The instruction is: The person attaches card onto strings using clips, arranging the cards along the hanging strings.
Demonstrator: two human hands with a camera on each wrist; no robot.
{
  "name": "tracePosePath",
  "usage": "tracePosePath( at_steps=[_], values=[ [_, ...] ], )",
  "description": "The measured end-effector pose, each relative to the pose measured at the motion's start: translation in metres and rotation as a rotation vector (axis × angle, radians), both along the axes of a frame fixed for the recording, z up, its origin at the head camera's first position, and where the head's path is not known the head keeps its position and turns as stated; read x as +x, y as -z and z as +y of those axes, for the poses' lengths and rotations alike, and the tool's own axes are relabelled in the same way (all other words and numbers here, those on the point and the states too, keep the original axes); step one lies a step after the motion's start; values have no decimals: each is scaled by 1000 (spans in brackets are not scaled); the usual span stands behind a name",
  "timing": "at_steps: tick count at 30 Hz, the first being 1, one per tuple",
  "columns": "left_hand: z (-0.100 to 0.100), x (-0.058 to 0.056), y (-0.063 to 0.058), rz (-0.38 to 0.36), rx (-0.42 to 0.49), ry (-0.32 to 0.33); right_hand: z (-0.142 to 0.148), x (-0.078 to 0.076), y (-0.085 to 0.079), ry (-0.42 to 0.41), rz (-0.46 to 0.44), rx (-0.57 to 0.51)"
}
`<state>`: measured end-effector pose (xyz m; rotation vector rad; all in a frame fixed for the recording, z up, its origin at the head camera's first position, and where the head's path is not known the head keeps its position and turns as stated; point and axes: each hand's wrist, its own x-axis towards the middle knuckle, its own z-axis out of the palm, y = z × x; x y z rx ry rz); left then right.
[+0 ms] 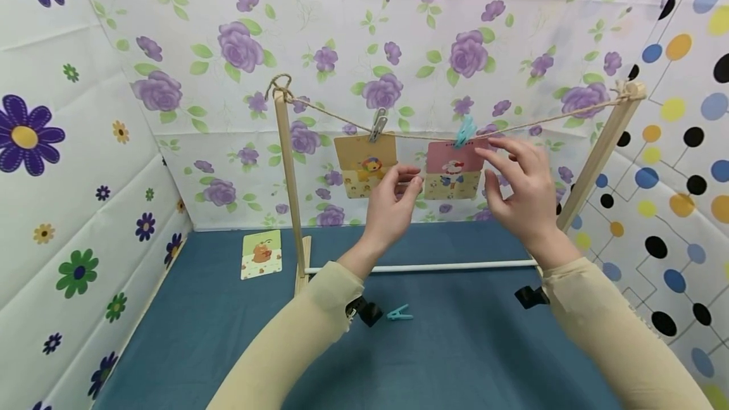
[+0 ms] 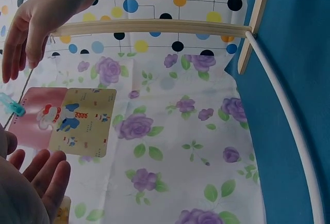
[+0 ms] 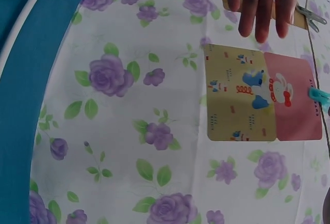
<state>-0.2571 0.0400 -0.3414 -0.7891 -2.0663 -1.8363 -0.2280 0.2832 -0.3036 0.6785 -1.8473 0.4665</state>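
A pink and yellow card (image 1: 452, 176) with a bunny picture hangs from a twine line (image 1: 421, 138), held by a teal clothespin (image 1: 466, 130). To its left, a grey clothespin (image 1: 378, 124) holds an orange-yellow card (image 1: 355, 157) with a lion picture. My left hand (image 1: 394, 198) is between the two cards, fingers relaxed and holding nothing; it overlaps the lion card's lower corner in the head view. My right hand (image 1: 524, 185) hovers by the pink card's right edge with its fingers loosely bent. The left wrist view shows that right hand (image 2: 38, 33) apart from the card.
Wooden posts (image 1: 290, 182) (image 1: 600, 150) carry the twine, and a white rod (image 1: 450, 267) joins their bases. On the blue table (image 1: 188, 334) lie a green and cream card (image 1: 261, 255) at left and a loose teal clothespin (image 1: 400, 313) in front. Flowered sheeting (image 1: 330, 5) stands behind.
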Motion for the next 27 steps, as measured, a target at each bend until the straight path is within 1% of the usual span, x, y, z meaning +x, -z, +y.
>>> tracePosePath(
  at_steps=[3, 7, 13, 16, 19, 22, 27],
  values=[
    [-5, 2, 6, -10, 9, 22, -1, 2, 8, -9, 12, -10],
    [-11, 5, 13, -35, 17, 44, 0, 5, 18, -16, 5, -17],
    [-17, 11, 21, -42, 27, 54, -1, 11, 34, -27, -41, -49],
    [-21, 15, 28, -63, 27, 55, -4, 13, 43, -44, -65, -69],
    [-24, 20, 35, -89, 38, 60, -8, 15, 53, -75, -80, -96],
    [-29, 24, 44, -113, 57, 72, -12, 17, 64, -85, -93, -119],
    [-38, 30, 65, -148, 44, 88, -19, 17, 88, -85, -131, -150]
  ],
)
